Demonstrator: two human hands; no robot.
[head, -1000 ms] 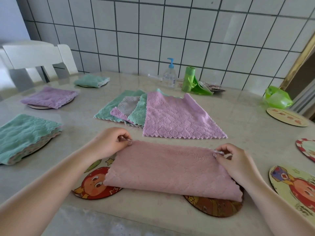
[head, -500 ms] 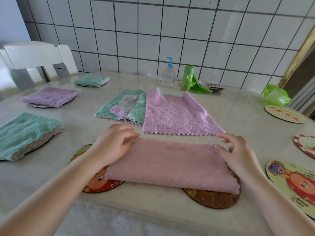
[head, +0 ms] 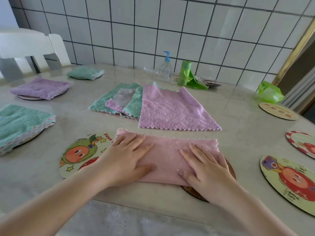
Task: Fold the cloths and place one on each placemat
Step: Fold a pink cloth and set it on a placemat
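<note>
A pink cloth, folded once into a long strip, lies across two round placemats: a cartoon one at its left end and a brown one under its right end. My left hand rests flat on the strip's left half, fingers spread. My right hand presses flat on the right half. Behind it a purple cloth tops a fanned pile of unfolded green and pink cloths. Folded cloths sit on placemats at the left: green, purple, green.
Bare cartoon placemats lie at the right. A pump bottle, a green bag roll and a green bag stand near the tiled wall. A white chair is at the far left.
Both hands let go of the strip's far corners and came down flat on top of it. The view moved closer to the table.
</note>
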